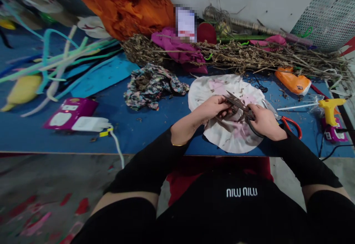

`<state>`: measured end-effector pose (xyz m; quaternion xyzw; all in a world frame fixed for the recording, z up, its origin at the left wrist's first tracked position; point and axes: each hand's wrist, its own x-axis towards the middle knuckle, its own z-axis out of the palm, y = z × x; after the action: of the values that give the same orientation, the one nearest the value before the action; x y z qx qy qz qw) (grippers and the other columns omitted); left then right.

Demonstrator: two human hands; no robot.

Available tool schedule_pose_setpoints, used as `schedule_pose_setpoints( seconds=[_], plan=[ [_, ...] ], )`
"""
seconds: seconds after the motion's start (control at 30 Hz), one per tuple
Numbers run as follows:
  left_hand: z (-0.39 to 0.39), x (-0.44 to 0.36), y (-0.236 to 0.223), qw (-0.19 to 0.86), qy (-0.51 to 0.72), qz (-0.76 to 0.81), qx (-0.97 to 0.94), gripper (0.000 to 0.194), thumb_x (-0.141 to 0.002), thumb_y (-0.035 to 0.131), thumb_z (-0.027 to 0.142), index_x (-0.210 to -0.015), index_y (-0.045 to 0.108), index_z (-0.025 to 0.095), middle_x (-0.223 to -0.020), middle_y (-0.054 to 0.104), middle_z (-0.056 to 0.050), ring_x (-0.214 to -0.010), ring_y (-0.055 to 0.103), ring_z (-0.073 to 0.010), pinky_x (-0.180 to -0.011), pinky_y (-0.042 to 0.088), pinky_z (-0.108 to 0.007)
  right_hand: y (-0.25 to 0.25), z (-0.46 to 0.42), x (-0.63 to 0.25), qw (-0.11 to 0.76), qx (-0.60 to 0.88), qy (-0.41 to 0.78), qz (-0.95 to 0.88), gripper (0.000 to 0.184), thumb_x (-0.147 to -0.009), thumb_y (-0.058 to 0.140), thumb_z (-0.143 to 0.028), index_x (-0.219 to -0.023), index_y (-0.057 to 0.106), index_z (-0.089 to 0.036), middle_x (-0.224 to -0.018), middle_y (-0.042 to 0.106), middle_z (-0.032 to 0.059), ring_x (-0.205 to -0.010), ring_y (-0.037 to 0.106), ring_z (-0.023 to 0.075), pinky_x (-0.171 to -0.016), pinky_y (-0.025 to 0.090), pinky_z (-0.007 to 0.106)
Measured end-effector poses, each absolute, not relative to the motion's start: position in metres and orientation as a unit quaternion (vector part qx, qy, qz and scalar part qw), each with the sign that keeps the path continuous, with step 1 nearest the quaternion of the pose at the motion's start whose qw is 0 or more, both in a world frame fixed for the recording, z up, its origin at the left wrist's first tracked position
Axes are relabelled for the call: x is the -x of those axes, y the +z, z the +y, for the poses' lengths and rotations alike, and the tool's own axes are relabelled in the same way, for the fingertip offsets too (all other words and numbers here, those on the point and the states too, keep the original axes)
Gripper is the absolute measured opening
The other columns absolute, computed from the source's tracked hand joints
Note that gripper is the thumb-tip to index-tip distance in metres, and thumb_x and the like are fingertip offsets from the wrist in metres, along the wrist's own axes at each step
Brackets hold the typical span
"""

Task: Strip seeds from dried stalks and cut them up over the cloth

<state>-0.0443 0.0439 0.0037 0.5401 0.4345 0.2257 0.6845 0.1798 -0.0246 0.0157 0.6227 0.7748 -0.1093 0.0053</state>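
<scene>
My right hand (264, 122) is closed round the handles of dark scissors (236, 100), whose blades point up and left. Between thumb and fingers, my left hand (215, 109) pinches a small clump of brown dried plant bits (232, 110), right under the scissor blades. Both hands are above a round white cloth (222, 140) with pinkish stains and dark crumbs on it. What exactly lies inside the left fingers is partly hidden. Another pair of scissors with red handles (292, 125) rests beside the cloth, near my right wrist.
Dried twigs (235, 57) run along the table's back. A flowered cloth (155, 85) lies left of the white cloth. A yellow glue gun (330, 109) stands at right. A purple power strip box (70, 114), colored tubes (66, 59) and orange fabric (130, 7) occupy the left side.
</scene>
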Motion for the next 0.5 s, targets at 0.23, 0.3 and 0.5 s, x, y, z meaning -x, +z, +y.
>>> schedule_pose_setpoints(
  seconds=[0.23, 0.3, 0.5],
  plan=[
    [0.0410, 0.0407, 0.0000, 0.649, 0.252, 0.470, -0.543, 0.020, -0.092, 0.059, 0.012, -0.072, 0.061, 0.014, -0.060, 0.054, 0.002, -0.047, 0.039, -0.0049, -0.048, 0.026, -0.020, 0.0151, -0.0245, -0.1771, 0.018, -0.631, -0.100, 0.769, 0.049, -0.090, 0.052, -0.024, -0.138, 0.060, -0.016, -0.119, 0.073, 0.0154, -0.099, 0.068, 0.0290, -0.074, 0.042, 0.033],
    [0.0402, 0.0401, 0.0002, 0.651, 0.259, 0.465, -0.541, 0.023, -0.091, 0.059, 0.013, -0.067, 0.058, 0.014, -0.057, 0.051, 0.003, -0.048, 0.037, -0.0048, -0.049, 0.025, -0.021, 0.0157, -0.0244, -0.1767, 0.020, -0.632, -0.100, 0.768, 0.049, -0.090, 0.052, -0.024, -0.138, 0.060, -0.015, -0.120, 0.073, 0.0157, -0.099, 0.068, 0.0292, -0.074, 0.042, 0.033],
    [0.0421, 0.0412, -0.0015, 0.664, 0.266, 0.448, -0.536, 0.016, -0.084, 0.061, 0.013, -0.068, 0.061, 0.015, -0.056, 0.049, 0.003, -0.049, 0.037, -0.0066, -0.050, 0.025, -0.022, 0.0142, -0.0236, -0.1779, 0.012, -0.628, -0.096, 0.772, 0.054, -0.090, 0.053, -0.025, -0.143, 0.057, -0.015, -0.123, 0.072, 0.0156, -0.103, 0.068, 0.0306, -0.076, 0.044, 0.034]
  ],
)
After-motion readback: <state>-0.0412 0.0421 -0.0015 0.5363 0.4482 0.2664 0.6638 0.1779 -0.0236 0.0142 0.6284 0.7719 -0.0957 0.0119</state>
